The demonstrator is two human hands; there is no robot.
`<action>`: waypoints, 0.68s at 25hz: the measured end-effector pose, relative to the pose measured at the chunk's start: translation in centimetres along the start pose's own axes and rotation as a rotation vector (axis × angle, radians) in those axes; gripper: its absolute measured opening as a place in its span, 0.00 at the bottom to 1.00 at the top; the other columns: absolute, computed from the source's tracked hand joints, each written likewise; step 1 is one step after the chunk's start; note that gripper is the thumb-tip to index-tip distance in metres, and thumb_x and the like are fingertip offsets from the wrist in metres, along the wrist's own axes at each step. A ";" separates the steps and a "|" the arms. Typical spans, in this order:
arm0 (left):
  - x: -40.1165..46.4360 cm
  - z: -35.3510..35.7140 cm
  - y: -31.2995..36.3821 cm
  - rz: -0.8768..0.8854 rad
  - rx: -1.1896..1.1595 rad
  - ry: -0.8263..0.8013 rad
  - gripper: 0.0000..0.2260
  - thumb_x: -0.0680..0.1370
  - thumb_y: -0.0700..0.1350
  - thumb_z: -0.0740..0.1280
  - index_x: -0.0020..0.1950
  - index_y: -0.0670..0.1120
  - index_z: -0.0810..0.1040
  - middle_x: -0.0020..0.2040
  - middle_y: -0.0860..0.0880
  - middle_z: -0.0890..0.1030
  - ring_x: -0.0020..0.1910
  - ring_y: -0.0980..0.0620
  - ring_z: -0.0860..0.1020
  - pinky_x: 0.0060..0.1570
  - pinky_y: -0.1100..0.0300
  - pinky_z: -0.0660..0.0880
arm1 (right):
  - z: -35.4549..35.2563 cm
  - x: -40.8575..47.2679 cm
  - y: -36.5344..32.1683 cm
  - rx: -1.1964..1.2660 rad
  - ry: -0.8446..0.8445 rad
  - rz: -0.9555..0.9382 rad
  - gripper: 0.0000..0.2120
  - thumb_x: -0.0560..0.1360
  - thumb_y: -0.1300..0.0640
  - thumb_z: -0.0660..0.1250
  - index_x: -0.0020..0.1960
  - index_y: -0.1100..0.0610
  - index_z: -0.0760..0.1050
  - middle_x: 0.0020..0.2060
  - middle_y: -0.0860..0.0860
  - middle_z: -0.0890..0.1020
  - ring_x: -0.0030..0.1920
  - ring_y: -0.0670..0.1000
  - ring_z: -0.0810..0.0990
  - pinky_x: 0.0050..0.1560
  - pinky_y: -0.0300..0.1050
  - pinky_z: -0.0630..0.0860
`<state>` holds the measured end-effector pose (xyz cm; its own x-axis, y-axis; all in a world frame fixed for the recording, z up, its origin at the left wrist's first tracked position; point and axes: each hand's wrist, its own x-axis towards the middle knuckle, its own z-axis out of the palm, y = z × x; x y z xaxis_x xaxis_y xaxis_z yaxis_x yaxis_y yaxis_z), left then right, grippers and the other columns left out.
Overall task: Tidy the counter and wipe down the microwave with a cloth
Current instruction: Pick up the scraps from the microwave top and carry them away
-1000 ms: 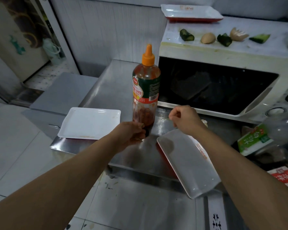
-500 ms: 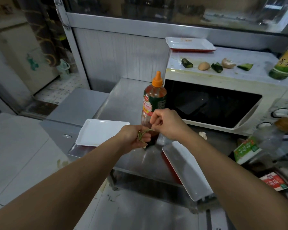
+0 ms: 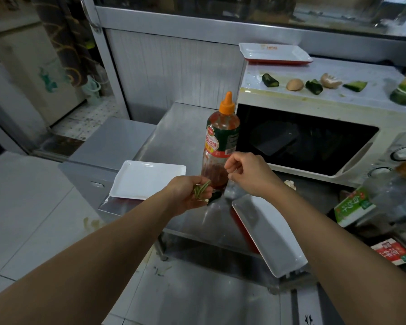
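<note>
ok, left hand (image 3: 188,195) is cupped palm-up over the steel counter (image 3: 174,127), fingers curled round a few green scraps (image 3: 201,190). right hand (image 3: 251,174) hovers just beside it w/ fingers loosely curled, thumb & forefinger close but nothing visible between them. sauce bottle (image 3: 222,137) w/ orange cap stands upright right behind both hands, next to the microwave (image 3: 314,139). on microwave top: cucumber bits (image 3: 270,80), eggshells (image 3: 295,84), a white tray (image 3: 274,53) at the back. another white tray (image 3: 148,179) lies flat on the counter's left, a third (image 3: 267,233) hangs over the front edge. no cloth in view.
</note>
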<state>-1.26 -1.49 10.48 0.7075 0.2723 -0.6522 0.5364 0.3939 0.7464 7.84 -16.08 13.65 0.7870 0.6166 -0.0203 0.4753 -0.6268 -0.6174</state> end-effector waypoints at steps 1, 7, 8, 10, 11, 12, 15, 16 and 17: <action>0.3 -0.1 -0.2 0.004 0.030 0.004 0.08 0.79 0.42 0.60 0.50 0.42 0.78 0.39 0.46 0.81 0.39 0.51 0.79 0.40 0.57 0.76 | 0.1 -0.2 0.7 -0.007 -0.017 0.023 0.08 0.72 0.64 0.69 0.48 0.54 0.76 0.43 0.48 0.79 0.43 0.44 0.77 0.41 0.31 0.70; 2.9 0.0 -1.9 0.023 0.291 0.053 0.06 0.76 0.40 0.66 0.53 0.43 0.76 0.51 0.45 0.78 0.53 0.48 0.77 0.49 0.54 0.74 | 1.7 -0.9 4.6 -0.121 -0.116 0.090 0.18 0.72 0.58 0.69 0.60 0.53 0.73 0.57 0.51 0.77 0.57 0.50 0.75 0.52 0.41 0.71; 3.3 0.1 -2.1 0.016 0.321 0.071 0.05 0.76 0.39 0.66 0.51 0.44 0.76 0.51 0.45 0.78 0.53 0.47 0.77 0.49 0.55 0.74 | 2.0 -1.0 5.3 -0.131 -0.122 0.079 0.18 0.72 0.57 0.70 0.61 0.54 0.73 0.59 0.51 0.77 0.59 0.50 0.75 0.53 0.40 0.70; 4.4 0.4 -2.5 0.020 0.378 0.108 0.05 0.76 0.36 0.66 0.46 0.45 0.77 0.52 0.43 0.78 0.54 0.46 0.76 0.47 0.56 0.74 | 2.7 -1.1 6.5 -0.139 -0.120 0.077 0.20 0.71 0.57 0.70 0.62 0.54 0.72 0.60 0.52 0.76 0.61 0.51 0.74 0.56 0.44 0.72; 5.0 0.5 -2.7 0.028 0.394 0.122 0.06 0.76 0.35 0.66 0.44 0.46 0.76 0.52 0.43 0.78 0.53 0.46 0.76 0.46 0.56 0.74 | 3.0 -1.1 7.0 -0.132 -0.119 0.087 0.21 0.71 0.56 0.71 0.62 0.54 0.72 0.61 0.52 0.76 0.62 0.52 0.73 0.59 0.46 0.72; 5.6 0.5 -2.9 0.042 0.412 0.134 0.07 0.75 0.34 0.67 0.43 0.46 0.76 0.51 0.43 0.78 0.52 0.46 0.76 0.45 0.56 0.75 | 3.2 -1.0 7.4 -0.120 -0.119 0.095 0.22 0.71 0.56 0.71 0.63 0.54 0.71 0.62 0.52 0.75 0.63 0.52 0.73 0.60 0.47 0.72; 7.5 0.8 -3.5 0.096 0.516 0.194 0.08 0.73 0.37 0.70 0.40 0.48 0.75 0.43 0.45 0.78 0.47 0.46 0.77 0.51 0.53 0.78 | 3.6 -0.7 8.6 -0.112 -0.113 0.097 0.23 0.72 0.54 0.71 0.64 0.55 0.70 0.63 0.52 0.74 0.63 0.52 0.72 0.61 0.46 0.71; 8.2 0.8 -3.7 0.113 0.530 0.214 0.08 0.72 0.37 0.71 0.39 0.48 0.74 0.42 0.45 0.78 0.45 0.46 0.77 0.51 0.52 0.79 | 3.7 -0.6 9.0 -0.115 -0.105 0.097 0.22 0.72 0.54 0.71 0.64 0.54 0.70 0.63 0.52 0.73 0.63 0.52 0.72 0.61 0.45 0.71; 8.8 0.9 -3.8 0.129 0.534 0.229 0.09 0.72 0.38 0.72 0.39 0.48 0.74 0.41 0.45 0.78 0.43 0.46 0.78 0.50 0.51 0.79 | 3.8 -0.5 9.3 -0.116 -0.095 0.097 0.22 0.72 0.54 0.70 0.64 0.54 0.70 0.63 0.52 0.73 0.63 0.52 0.72 0.61 0.46 0.71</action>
<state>3.33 -1.35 1.97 0.6968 0.4945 -0.5195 0.6519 -0.1345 0.7463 10.40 -20.41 4.89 0.7930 0.5897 -0.1530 0.4457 -0.7328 -0.5141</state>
